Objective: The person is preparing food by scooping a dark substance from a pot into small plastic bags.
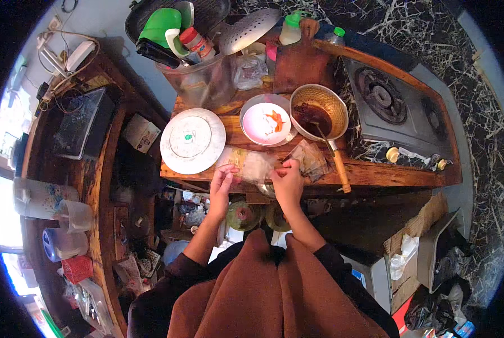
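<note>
My left hand [221, 189] pinches the left part of a clear plastic packet [252, 165] with a yellowish printed patch. At the packet's right end, the fingers of my right hand [289, 186] grip its plastic edge. What is inside looks pale but is too blurred to name. Just right of my right hand lies another crumpled clear packet [309, 158] on the wooden counter [230, 122]. Beyond the hands, a white bowl [258, 126] holds orange-red pieces [276, 120]. An upside-down white plate [192, 141] lies to the left.
A hammered metal saucepan [338, 114] with dark brown residue stands right of the bowl, its wooden handle [341, 171] jutting past the counter's front edge. Further right is a gas stove [387, 99]. A plastic utensil tub [199, 84], a perforated metal skimmer [252, 29] and a wooden cutting board [300, 67] stand behind.
</note>
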The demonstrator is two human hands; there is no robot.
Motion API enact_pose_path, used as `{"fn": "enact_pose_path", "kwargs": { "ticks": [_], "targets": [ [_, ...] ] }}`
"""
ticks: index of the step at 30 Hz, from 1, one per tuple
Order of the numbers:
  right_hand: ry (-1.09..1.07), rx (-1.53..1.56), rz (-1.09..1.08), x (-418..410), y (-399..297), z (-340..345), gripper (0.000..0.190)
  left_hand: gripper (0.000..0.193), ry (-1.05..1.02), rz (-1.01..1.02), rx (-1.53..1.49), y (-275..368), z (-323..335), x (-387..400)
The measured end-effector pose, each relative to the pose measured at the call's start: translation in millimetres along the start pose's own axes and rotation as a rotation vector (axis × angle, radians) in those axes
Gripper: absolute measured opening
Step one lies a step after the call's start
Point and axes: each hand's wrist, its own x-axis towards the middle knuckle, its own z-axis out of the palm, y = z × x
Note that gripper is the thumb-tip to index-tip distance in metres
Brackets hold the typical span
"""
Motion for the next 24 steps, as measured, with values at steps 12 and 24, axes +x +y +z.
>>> {"fn": "enact_pose_path", "kwargs": {
  "ticks": [12, 24],
  "targets": [
    [-0.304, 0.136, -0.281, 36, 12, -20, 0.034, 0.023, -0.101, -0.074, -0.112, -9, 4, 7],
    [-0.188, 0.074, -0.577, -21, 27, 12, 0.029, 0.028, -0.668, 0.087, 0.152, 50, 63, 91]
  ]
}}
